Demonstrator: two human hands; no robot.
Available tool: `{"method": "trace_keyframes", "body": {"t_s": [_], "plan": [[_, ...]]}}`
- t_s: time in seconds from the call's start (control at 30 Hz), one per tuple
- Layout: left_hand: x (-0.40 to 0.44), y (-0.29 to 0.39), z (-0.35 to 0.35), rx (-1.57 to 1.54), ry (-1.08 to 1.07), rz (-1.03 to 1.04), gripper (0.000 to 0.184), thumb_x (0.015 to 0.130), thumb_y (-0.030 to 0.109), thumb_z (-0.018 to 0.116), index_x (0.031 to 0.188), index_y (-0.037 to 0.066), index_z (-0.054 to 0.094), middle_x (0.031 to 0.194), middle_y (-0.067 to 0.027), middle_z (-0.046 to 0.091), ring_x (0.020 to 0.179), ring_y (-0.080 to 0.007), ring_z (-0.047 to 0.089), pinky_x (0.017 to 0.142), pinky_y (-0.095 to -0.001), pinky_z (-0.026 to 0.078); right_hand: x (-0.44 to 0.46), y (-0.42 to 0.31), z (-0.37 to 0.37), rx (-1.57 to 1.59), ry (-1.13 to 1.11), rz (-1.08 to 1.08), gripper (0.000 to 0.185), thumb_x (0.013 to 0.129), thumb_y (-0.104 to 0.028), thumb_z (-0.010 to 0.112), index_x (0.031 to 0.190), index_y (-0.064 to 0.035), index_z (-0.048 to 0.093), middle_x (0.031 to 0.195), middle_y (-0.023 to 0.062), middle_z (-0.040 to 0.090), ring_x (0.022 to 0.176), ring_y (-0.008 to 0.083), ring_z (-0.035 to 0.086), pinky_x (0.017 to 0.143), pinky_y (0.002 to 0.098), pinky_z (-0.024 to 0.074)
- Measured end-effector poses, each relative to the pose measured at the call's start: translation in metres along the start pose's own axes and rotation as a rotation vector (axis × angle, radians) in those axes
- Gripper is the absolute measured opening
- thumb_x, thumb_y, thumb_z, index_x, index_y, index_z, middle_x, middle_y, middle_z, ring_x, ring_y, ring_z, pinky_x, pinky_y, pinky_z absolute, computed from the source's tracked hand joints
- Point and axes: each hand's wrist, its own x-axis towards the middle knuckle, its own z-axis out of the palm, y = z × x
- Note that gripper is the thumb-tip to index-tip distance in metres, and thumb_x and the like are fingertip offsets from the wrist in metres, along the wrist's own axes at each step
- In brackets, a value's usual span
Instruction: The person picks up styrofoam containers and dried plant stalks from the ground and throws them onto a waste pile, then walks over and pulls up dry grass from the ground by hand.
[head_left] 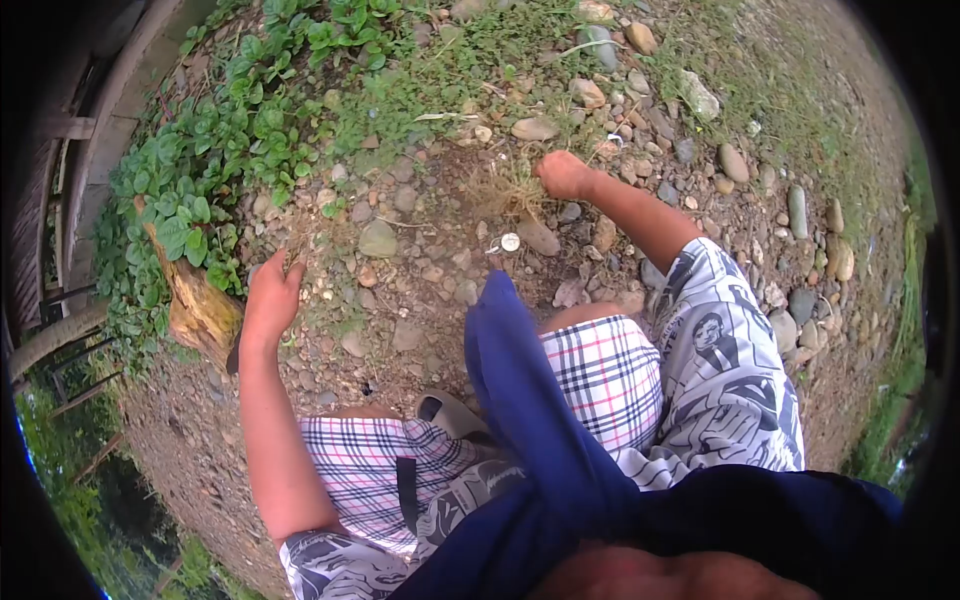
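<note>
My right hand point(565, 175) is closed in a fist at the edge of a tuft of dry grass point(512, 190), its fingers wrapped round the stems. Loose brown soil lies about the tuft. On the other side, my left hand point(272, 297) is low over the stony ground beside a piece of wood point(197, 300). Its thumb and forefinger show a small gap, while the other fingers curl out of sight. Thin dry stalks point(312, 232) lie by its fingertips. A dark edge shows beside the left wrist; what it belongs to is unclear.
Leafy green plants point(240, 130) grow at the upper left, near a concrete edge point(112, 150). Rounded stones point(733, 162) are scattered to the right. A white round object point(510, 242) lies before my knees. Blue cloth point(510, 350) hangs down in the middle.
</note>
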Motion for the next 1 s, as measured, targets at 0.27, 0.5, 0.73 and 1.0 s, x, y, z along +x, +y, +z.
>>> {"method": "trace_keyframes", "body": {"t_s": [0.27, 0.5, 0.73, 1.0], "plan": [[0.01, 0.007, 0.007, 0.033, -0.023, -0.009, 0.036, 0.082, 0.019, 0.051, 0.103, -0.011, 0.051, 0.088, -0.0299, 0.057, 0.088, -0.042, 0.054, 0.078, -0.0409, 0.041, -0.05, -0.064, 0.003, 0.221, 0.144, -0.054, 0.016, 0.07, -0.008, 0.05, 0.085, -0.0055, 0.054, 0.096, 0.0137, 0.053, 0.069, 0.0284, 0.059, 0.059, 0.0379, 0.048], [0.017, 0.0, 0.014, 0.004, -0.03, 0.005, 0.039, 0.083, 0.02, 0.05, 0.107, -0.01, 0.05, 0.092, -0.03, 0.056, 0.091, -0.041, 0.053, 0.081, -0.0407, 0.041, -0.006, 0.025, 0.006, -0.045, 0.369, 0.501, 0.023, 0.081, -0.009, 0.039, 0.101, -0.0012, 0.048, 0.115, 0.022, 0.048, 0.068, 0.0268, 0.062, 0.06, 0.0377, 0.0482], [0.014, 0.001, 0.013, 0.032, -0.014, 0.025, 0.039, 0.083, 0.021, 0.05, 0.108, -0.01, 0.05, 0.092, -0.0302, 0.056, 0.091, -0.0411, 0.053, 0.081, -0.04, 0.041, 0.007, 0.043, 0.005, 0.023, 0.242, 0.536, 0.019, 0.079, -0.012, 0.042, 0.082, -0.0026, 0.059, 0.076, 0.0158, 0.063, 0.071, 0.0265, 0.063, 0.061, 0.0374, 0.0481], [0.026, 0.015, 0.037, 0.2, -0.035, 0.092, 0.032, 0.081, 0.019, 0.052, 0.103, -0.005, 0.053, 0.09, -0.0275, 0.057, 0.087, -0.0403, 0.054, 0.078, -0.0424, 0.042, 0.0, 0.033, -0.01, 0.017, 0.121, 0.31, 0.016, 0.073, -0.012, 0.049, 0.075, -0.0058, 0.063, 0.074, 0.0128, 0.064, 0.073, 0.0269, 0.063, 0.063, 0.037, 0.0489]]}}
